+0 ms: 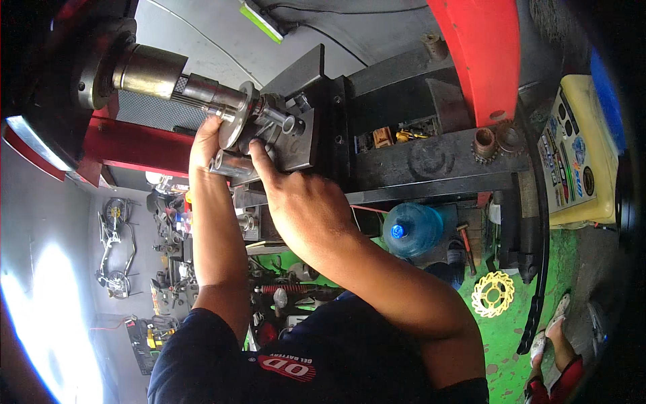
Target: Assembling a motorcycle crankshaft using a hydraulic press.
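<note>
My left hand [206, 145] reaches up to a round steel disc [235, 128], its thumb at the rim and its other fingers mostly hidden behind. Against the disc bears a stepped steel press ram [151, 71]. Beside the disc are a small hollow steel pin [291, 124] and a thick steel plate [303, 145]. My right hand [306, 202] lies alongside, index finger stretched onto the metal parts under the disc. Its other fingers are bent and hidden, so what they grip does not show. A shiny steel tube [232, 163] sits between my two hands.
Red press frame beams [479, 57] flank the work. Worn metal sleeves [484, 143] stand on the black crossbeam [431, 161]. Below are a blue water jug [414, 229], a hammer [465, 246] and a gold brake disc [492, 294]. Another person's legs [558, 350] show at lower right.
</note>
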{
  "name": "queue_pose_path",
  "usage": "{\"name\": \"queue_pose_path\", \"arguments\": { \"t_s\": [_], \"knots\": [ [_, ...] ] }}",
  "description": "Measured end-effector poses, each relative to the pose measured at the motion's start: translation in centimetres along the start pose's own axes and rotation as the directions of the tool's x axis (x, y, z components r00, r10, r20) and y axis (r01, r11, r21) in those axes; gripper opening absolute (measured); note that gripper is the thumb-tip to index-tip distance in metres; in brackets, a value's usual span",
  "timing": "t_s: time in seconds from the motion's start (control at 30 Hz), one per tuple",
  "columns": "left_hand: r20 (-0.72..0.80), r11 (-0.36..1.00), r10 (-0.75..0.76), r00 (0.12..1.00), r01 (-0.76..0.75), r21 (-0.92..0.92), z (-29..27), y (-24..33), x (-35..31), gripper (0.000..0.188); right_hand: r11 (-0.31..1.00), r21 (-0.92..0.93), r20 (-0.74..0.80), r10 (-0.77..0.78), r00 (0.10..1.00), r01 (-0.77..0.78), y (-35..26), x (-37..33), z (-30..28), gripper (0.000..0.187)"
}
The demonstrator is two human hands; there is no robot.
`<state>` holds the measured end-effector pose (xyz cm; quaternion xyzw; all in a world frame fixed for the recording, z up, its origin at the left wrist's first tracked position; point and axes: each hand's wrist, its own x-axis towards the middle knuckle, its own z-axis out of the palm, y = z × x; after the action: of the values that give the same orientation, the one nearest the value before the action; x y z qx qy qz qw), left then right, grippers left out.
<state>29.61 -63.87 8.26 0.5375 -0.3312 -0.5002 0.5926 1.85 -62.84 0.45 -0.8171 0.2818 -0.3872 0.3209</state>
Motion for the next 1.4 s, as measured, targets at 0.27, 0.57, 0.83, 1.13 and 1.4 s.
{"name": "queue_pose_path", "arguments": {
  "t_s": [0.27,0.57,0.83,1.13,1.4],
  "knots": [
    [0.048,0.999,0.015,0.999,-0.013,-0.029,0.3,0.0,-0.2,0.050,1.000,0.003,0.008,-0.008,1.000,0.008,0.1,0.2,-0.3,0.059],
    [0.046,0.999,0.028,0.999,-0.028,-0.017,1.2,0.1,-0.3,0.045,0.999,0.049,-0.001,-0.011,1.000,0.011,0.2,0.3,-0.5,0.060],
    [0.019,0.999,0.019,1.000,-0.019,-0.033,1.8,-0.1,-0.5,0.045,0.999,0.035,0.022,0.000,1.000,0.000,0.1,0.4,-0.5,0.059],
    [0.086,0.999,0.006,0.996,-0.002,-0.043,1.2,0.0,-0.5,0.050,0.990,0.132,0.056,0.039,0.998,-0.046,0.1,0.3,-0.5,0.063],
    [0.028,0.999,0.027,0.999,-0.026,-0.034,1.2,-0.2,-0.3,0.051,0.998,0.062,-0.016,0.005,1.000,-0.004,0.1,0.4,-0.4,0.056]
  ]
}}
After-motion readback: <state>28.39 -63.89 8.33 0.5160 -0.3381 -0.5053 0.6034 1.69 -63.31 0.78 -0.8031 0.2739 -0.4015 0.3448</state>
